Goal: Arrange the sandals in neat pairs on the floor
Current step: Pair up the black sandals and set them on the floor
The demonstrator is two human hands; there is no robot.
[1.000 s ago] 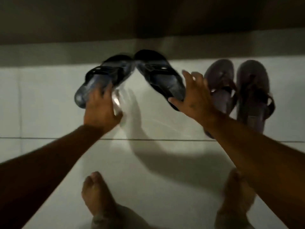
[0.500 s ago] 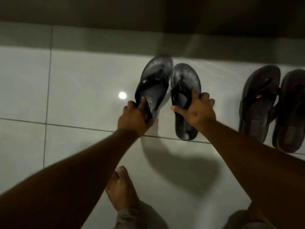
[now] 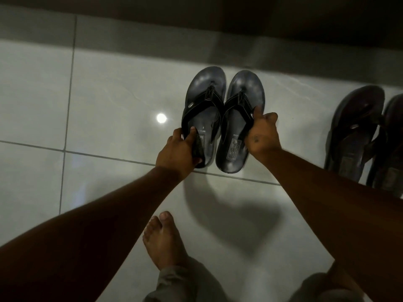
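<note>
Two black flip-flop sandals lie side by side on the pale floor tiles, toes toward the wall. My left hand (image 3: 180, 150) grips the heel and outer edge of the left black sandal (image 3: 205, 99). My right hand (image 3: 262, 135) holds the outer edge of the right black sandal (image 3: 237, 127), thumb on its strap. The two sandals touch along their inner sides. A dark brown pair stands at the right: one brown sandal (image 3: 355, 131) in full view, the other brown sandal (image 3: 392, 149) cut off by the frame edge.
A grey skirting strip (image 3: 152, 38) and a dark wall run along the far side. My bare left foot (image 3: 163, 240) stands on the tiles below the sandals. A bright lamp reflection (image 3: 161, 118) shows on the floor left of the black pair.
The black sandals, splayed apart at the heels a second ago, have been swung parallel and pushed together. Both hands stayed on them. The view shifted left, so the brown pair sits farther right.
</note>
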